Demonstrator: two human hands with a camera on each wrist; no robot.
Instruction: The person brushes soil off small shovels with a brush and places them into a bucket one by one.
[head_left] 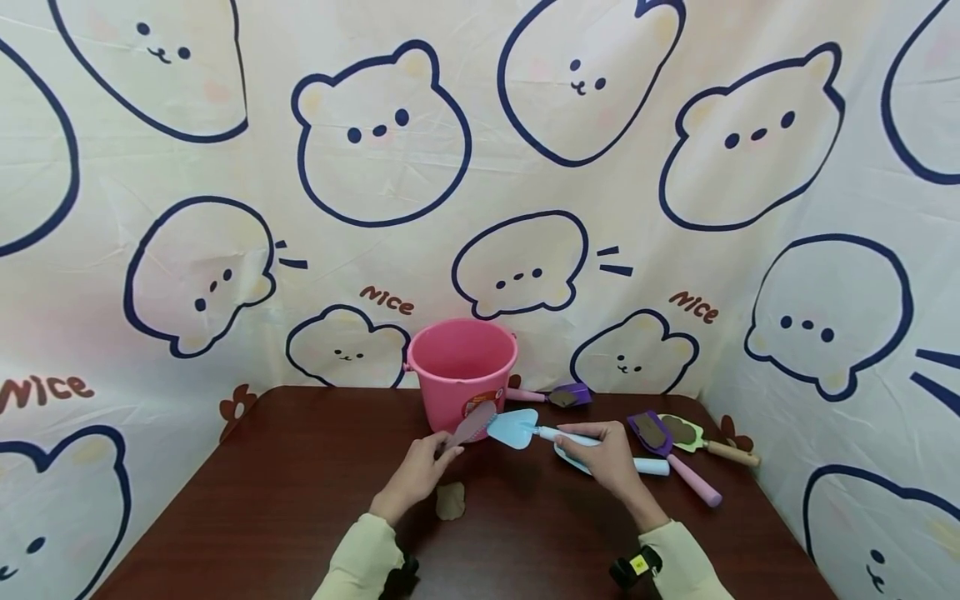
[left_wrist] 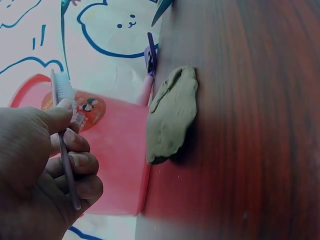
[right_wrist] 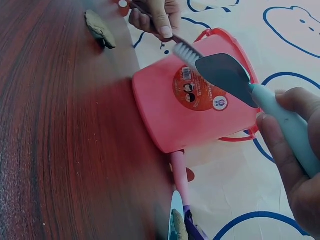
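My left hand (head_left: 412,477) grips a mauve-handled brush (head_left: 474,421), its white bristles (left_wrist: 64,90) plain in the left wrist view. Held in my right hand (head_left: 611,462) is a small light-blue trowel (head_left: 514,428), by its handle. Brush head and trowel blade (right_wrist: 225,75) meet closely in front of the pink bucket (head_left: 442,400), bristles right at the blade's edge in the right wrist view. Below my left hand, a flat lump of tan clay (head_left: 451,502) lies on the table.
Behind my right hand a second light-blue tool (head_left: 651,467) lies on the table. To its right are a purple shovel (head_left: 651,433) and a green shovel (head_left: 681,429), both bearing brown clay. Another purple shovel (head_left: 572,395) lies beside the bucket. Patterned cloth (head_left: 525,183) encloses the table (head_left: 300,467).
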